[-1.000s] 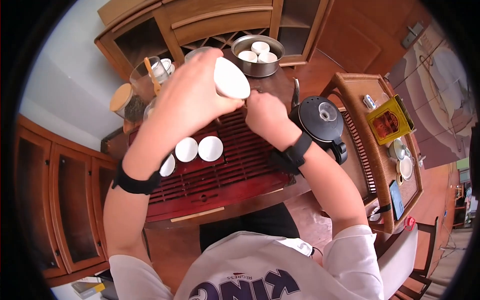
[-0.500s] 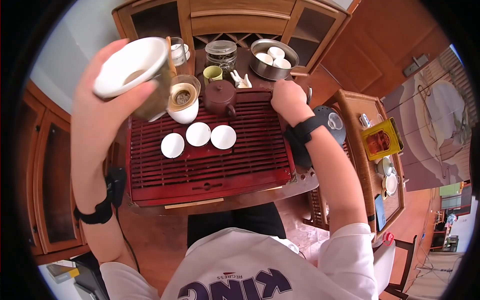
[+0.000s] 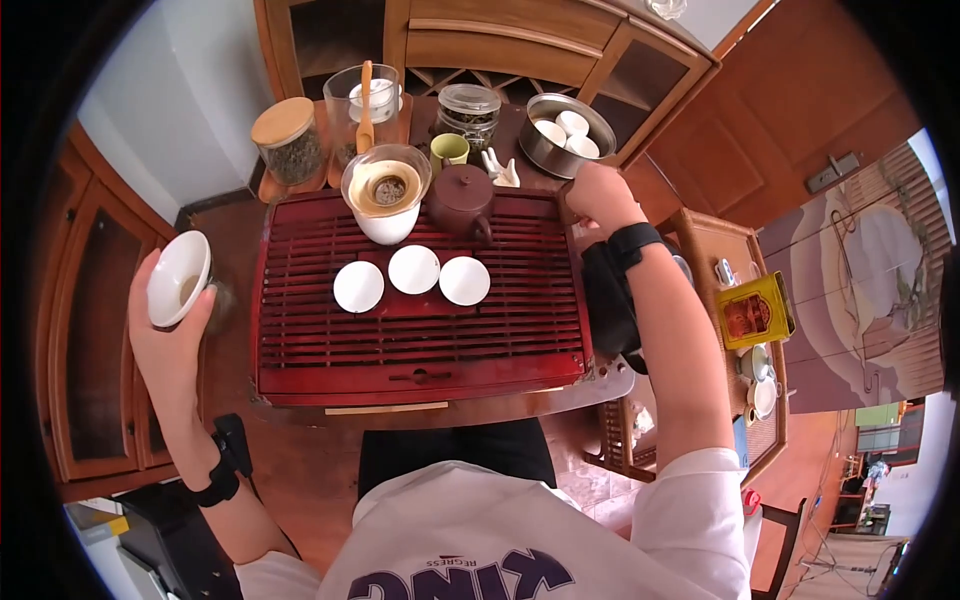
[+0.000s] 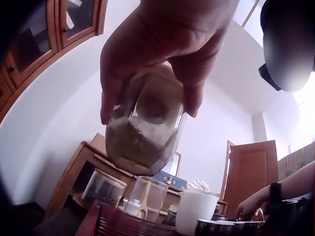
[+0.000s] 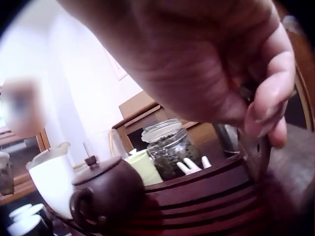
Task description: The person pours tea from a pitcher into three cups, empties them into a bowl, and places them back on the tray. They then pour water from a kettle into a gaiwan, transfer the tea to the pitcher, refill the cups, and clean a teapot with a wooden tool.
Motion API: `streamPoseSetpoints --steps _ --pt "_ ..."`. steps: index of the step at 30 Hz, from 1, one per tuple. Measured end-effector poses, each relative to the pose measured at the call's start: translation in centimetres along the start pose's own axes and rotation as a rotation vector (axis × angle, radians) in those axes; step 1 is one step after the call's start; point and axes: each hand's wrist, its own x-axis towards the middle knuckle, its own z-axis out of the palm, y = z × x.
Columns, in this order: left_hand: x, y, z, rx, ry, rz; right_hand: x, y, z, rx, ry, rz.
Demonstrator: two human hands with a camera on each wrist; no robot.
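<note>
My left hand (image 3: 170,320) grips a clear vessel (image 4: 145,125) with a white bowl-shaped top (image 3: 182,275), thumb and fingers around its sides. It is tilted beside the red slatted tea tray (image 3: 420,378), off its left side. My right hand (image 3: 605,200) is by the tray's back right corner, fingers curled; I cannot tell whether they pinch something dark there. On the tray stand a brown clay teapot (image 3: 460,205), a white pitcher (image 3: 388,228) with a strainer (image 3: 388,190) on top, and three white cups (image 3: 413,268) with their openings up.
A black kettle (image 3: 612,300) stands right of the tray, partly behind my right forearm. Behind the tray are tea jars (image 3: 290,150), a green cup (image 3: 449,149), a white hand-shaped figurine (image 3: 500,168) and a metal pot (image 3: 545,155) holding white cups. A wicker trolley (image 3: 700,225) carries a yellow tin (image 3: 757,310).
My left hand has carried the vessel from over the tray's back, out to the left and lower, tipping it. My right hand has shifted right to the tray's back corner.
</note>
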Motion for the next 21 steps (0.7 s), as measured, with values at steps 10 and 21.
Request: streamPoseSetpoints --steps 10,21 --pt "0.8 -2.3 3.6 -0.085 -0.082 0.038 -0.6 -1.9 0.9 -0.096 0.111 0.0" --pt "2.5 -2.7 6.9 -0.019 -0.138 0.013 -1.1 -3.8 1.7 -0.134 0.129 -0.323"
